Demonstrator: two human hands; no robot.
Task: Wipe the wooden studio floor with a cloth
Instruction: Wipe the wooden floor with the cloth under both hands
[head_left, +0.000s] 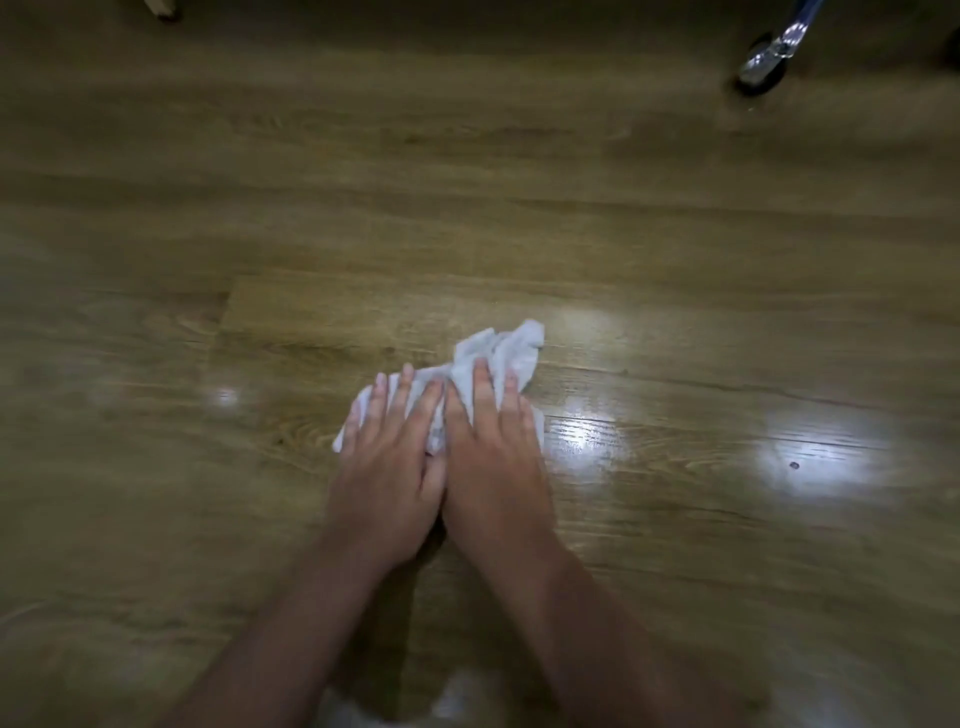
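A crumpled white cloth (511, 348) lies on the brown wooden floor (467, 182) near the middle of the view. My left hand (387, 462) presses flat on the cloth's left part, fingers straight and slightly spread. My right hand (493, 457) presses flat on its right part, fingers straight. The two hands lie side by side and touch along their inner edges. Most of the cloth is hidden under my palms; its far right end sticks out beyond my right fingertips.
A caster wheel on a shiny metal leg (766, 60) stands at the far right. A pale furniture foot (163, 8) shows at the far left edge. Bright light reflections (810, 457) gleam on the floor to the right of my hands.
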